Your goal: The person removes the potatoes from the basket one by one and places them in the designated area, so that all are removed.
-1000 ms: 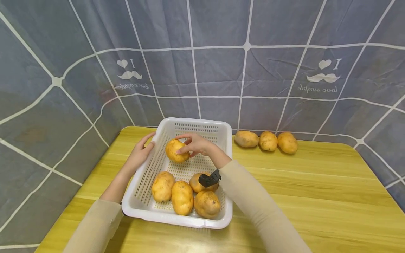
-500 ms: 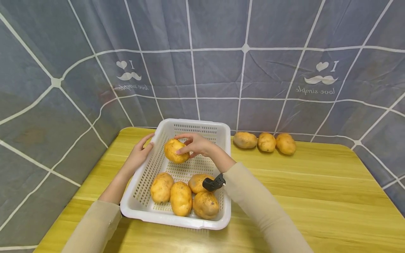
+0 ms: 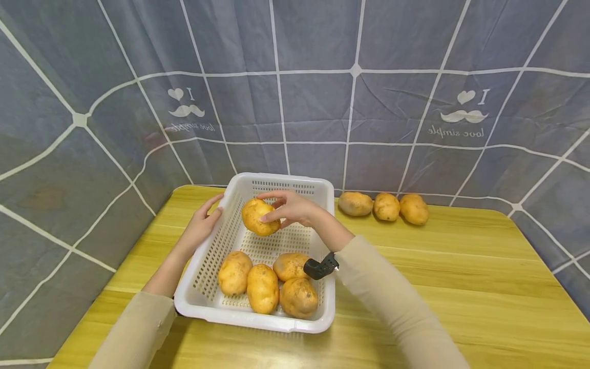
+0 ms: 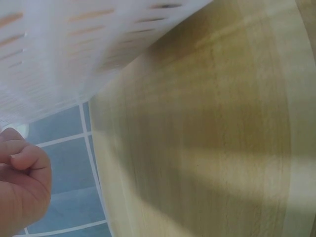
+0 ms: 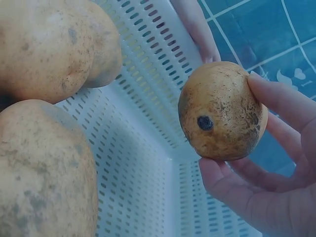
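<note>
In the head view, my right hand [image 3: 295, 209] grips a yellow-brown potato [image 3: 258, 217] over the far part of a white plastic basket [image 3: 254, 320]. The right wrist view shows the thumb and fingers around this potato [image 5: 222, 111], with a dark round spot on its skin. Several other potatoes [image 3: 262, 289] lie grouped in the near end of the basket. My left hand [image 3: 201, 224] holds the basket's left rim; in the left wrist view its fingers [image 4: 27, 160] look curled beside the perforated wall.
Three more potatoes [image 3: 386, 206] sit in a row on the wooden table [image 3: 442, 271], right of the basket along the back edge. A grey curtain [image 3: 318, 107] with white lines hangs behind and to the left. A black strap [image 3: 320, 266] is on the right wrist.
My right hand and its potato have shifted slightly right and up within the basket. The right forearm has moved a little to the right. My left hand stays at the rim.
</note>
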Demonstrator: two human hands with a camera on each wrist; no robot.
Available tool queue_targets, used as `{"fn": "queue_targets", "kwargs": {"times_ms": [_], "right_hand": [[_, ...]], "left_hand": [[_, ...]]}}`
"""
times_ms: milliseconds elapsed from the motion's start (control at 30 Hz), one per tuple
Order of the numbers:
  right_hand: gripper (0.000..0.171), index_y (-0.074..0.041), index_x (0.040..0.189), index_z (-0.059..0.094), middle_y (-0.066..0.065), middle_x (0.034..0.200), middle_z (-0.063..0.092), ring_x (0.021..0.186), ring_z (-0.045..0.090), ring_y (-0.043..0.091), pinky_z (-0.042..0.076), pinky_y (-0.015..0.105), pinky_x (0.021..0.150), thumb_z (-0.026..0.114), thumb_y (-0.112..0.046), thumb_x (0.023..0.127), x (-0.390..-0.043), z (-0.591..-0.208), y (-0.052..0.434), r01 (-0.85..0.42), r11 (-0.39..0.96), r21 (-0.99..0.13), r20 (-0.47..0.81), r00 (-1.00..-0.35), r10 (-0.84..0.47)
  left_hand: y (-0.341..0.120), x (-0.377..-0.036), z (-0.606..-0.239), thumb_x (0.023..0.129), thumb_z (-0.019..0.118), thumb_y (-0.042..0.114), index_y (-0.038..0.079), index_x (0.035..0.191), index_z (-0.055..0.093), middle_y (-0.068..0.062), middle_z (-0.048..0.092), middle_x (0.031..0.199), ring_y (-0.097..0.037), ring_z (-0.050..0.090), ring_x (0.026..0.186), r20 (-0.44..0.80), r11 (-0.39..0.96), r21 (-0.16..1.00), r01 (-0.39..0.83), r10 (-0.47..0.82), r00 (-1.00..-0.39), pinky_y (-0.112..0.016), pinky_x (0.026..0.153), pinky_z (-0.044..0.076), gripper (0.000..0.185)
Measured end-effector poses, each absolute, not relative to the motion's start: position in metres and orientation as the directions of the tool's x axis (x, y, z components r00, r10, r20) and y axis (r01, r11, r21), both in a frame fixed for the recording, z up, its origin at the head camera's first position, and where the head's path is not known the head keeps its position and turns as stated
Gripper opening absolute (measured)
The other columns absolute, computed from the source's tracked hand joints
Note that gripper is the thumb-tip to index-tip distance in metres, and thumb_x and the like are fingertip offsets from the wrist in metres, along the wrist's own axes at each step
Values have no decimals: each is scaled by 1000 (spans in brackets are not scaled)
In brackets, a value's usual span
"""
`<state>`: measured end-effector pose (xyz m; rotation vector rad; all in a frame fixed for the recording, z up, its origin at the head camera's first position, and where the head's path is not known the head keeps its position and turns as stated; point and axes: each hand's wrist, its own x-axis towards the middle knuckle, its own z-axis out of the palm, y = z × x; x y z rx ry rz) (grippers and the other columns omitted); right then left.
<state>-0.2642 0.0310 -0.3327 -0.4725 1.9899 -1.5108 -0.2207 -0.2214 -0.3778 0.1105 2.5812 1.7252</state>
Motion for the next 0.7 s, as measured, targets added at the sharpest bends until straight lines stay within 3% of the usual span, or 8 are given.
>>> {"fn": "queue_targets", "kwargs": {"times_ms": [700], "right_hand": [[59,-18,133,53,15,124,48,100,57,25,55,38,74,74,-5,79,-251,-320,50,56,265,-963,-211,-770,-602]], "left_hand": [[-221,-219,-376,101,38,31,14,149,23,-33,49,120,-14,62,76,1,369,929,33,88,-996,-28,63,54,53]]}}
